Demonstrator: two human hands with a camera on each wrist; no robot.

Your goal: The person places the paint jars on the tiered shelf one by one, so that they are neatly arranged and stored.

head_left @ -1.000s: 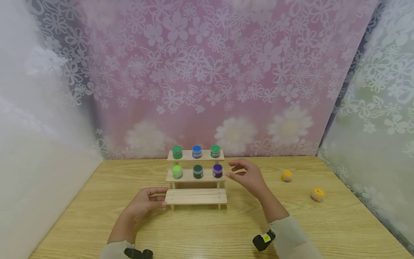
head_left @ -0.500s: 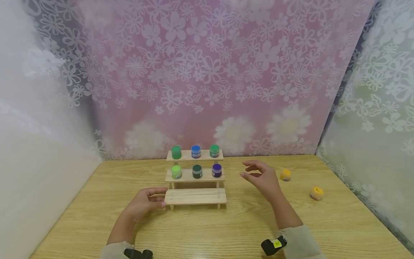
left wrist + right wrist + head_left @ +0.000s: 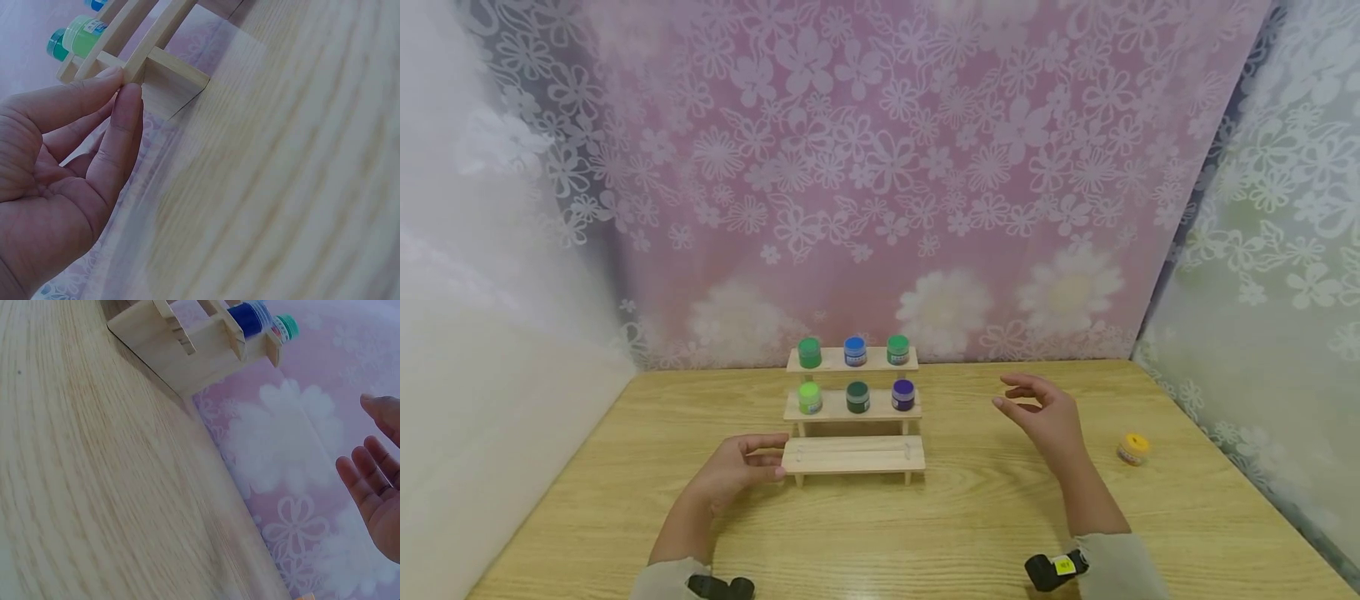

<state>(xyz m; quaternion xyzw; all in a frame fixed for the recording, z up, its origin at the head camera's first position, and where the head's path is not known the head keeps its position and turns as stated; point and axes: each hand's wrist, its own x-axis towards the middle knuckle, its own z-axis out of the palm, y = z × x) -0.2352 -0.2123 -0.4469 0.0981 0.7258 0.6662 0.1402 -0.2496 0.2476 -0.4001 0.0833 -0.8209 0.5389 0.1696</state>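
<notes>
A three-step wooden display stand (image 3: 853, 462) stands on the table, small paint jars on its upper two steps. My left hand (image 3: 733, 473) pinches the left end of its lowest step, thumb and fingertips at the edge in the left wrist view. The top step carries a green jar (image 3: 809, 353), a blue jar (image 3: 855, 352) and another green jar (image 3: 898, 350). Below them sit a light green jar (image 3: 810, 398), a dark green jar (image 3: 857, 397) and a purple jar (image 3: 903, 396). Over the table right of the stand, my right hand (image 3: 1051, 423) holds nothing, fingers loosely bent.
A yellow jar (image 3: 1133, 448) rests on the wooden table (image 3: 970, 517) at the right; a second one is hidden behind my right hand in the head view. Flower-patterned cloth (image 3: 880, 208) closes off the back and sides.
My right hand has moved away from the stand to the right, over the place where the nearer-to-stand yellow jar showed. My left hand keeps its hold on the stand.
</notes>
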